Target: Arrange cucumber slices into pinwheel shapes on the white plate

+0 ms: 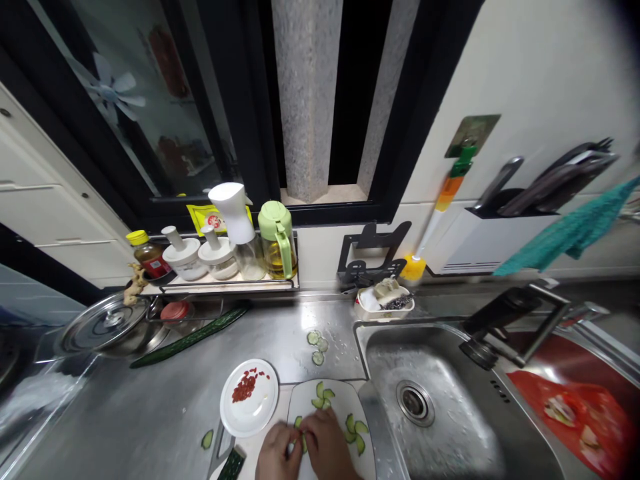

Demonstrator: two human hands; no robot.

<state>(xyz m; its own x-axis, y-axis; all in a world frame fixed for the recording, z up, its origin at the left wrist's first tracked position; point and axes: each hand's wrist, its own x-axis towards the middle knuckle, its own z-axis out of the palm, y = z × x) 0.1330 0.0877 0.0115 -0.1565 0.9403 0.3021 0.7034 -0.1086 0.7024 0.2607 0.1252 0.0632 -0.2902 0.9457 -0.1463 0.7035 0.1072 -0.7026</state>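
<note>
Over the near part of a white square plate (357,400), my left hand (279,450) and my right hand (327,443) meet with fingers bent. Thin green cucumber slices (299,423) show between and beside their fingertips, partly hidden by the fingers. Two pinwheel-like groups of cut cucumber pieces lie on the same plate: one group (323,395) toward the back, another group (355,433) at the right. Left of my hands, a round white plate (267,407) holds small red dried berries (245,387). A cut cucumber piece (233,463) lies nearest my left hand.
A whole cucumber (193,337) lies on the steel counter (165,413). Loose slices (318,343) sit behind the plate. At right is the sink (445,413) with a black faucet (493,320). A condiment shelf (230,287) and a lidded pot (113,323) stand at the back left.
</note>
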